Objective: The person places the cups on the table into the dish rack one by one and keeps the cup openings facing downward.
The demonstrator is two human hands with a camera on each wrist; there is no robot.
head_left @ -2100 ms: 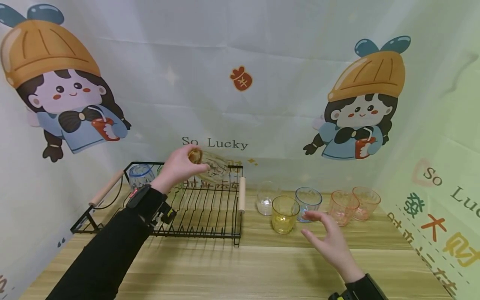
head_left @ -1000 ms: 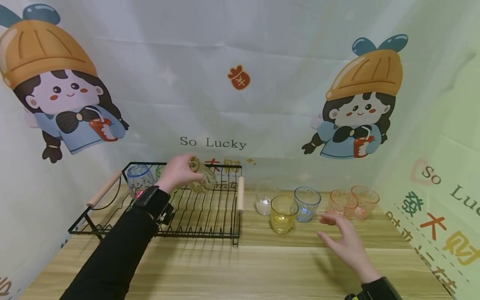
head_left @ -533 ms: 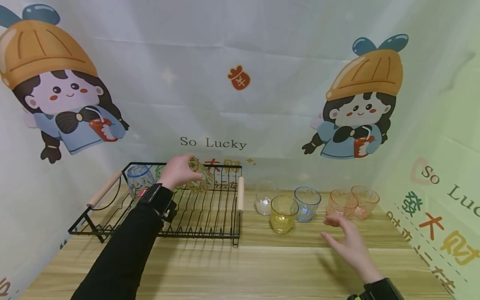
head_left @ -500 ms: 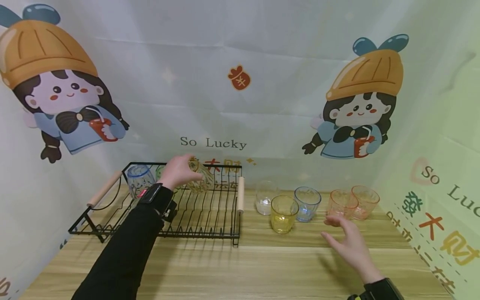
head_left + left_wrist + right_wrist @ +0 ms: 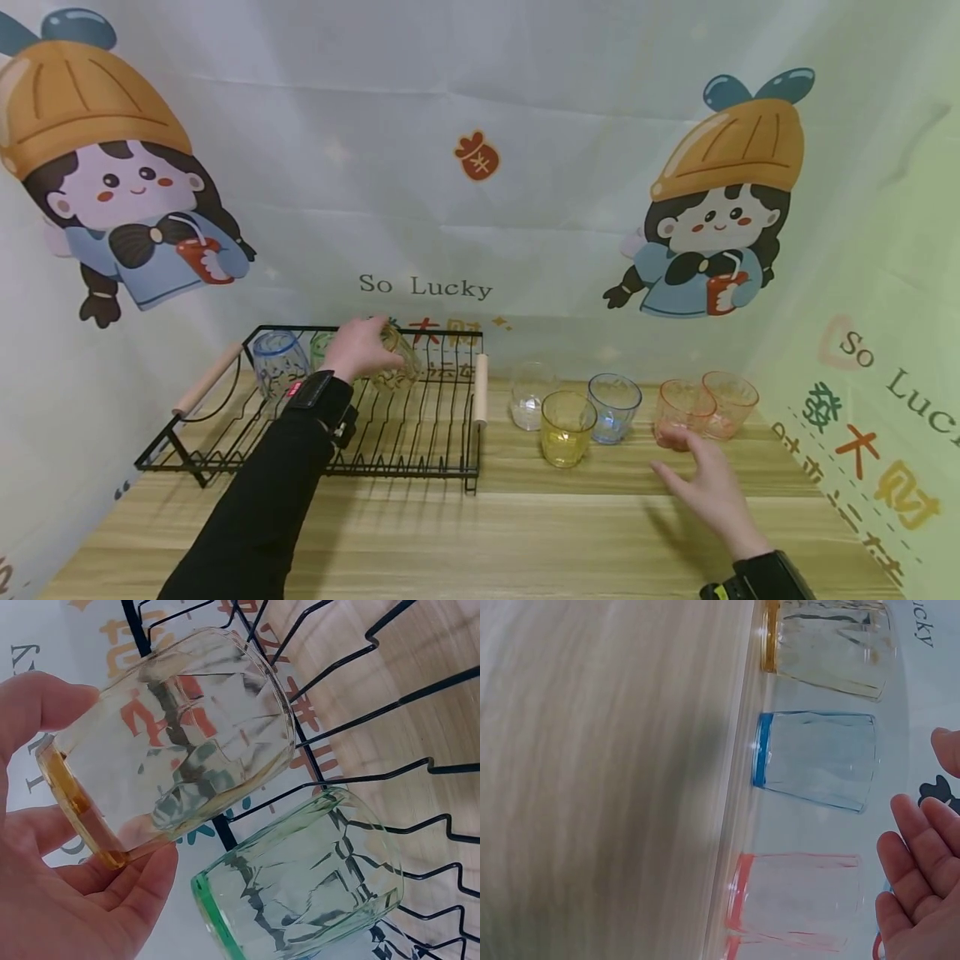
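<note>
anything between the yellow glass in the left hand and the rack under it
Nothing visible stands between the yellow glass and the black rack; the green glass is beside it, not underneath. Whether glass and rack touch is unclear.

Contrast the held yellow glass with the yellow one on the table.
The held glass is gripped by the left hand at the rack; the standing glass is on the table, untouched. The held glass is tilted, base up; the standing glass is upright, base down. Both are clear with a yellow tint.

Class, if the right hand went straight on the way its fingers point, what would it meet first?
Probably the upright blue glass, though depth is unclear and the nearer pink glass might be brushed first.
</note>
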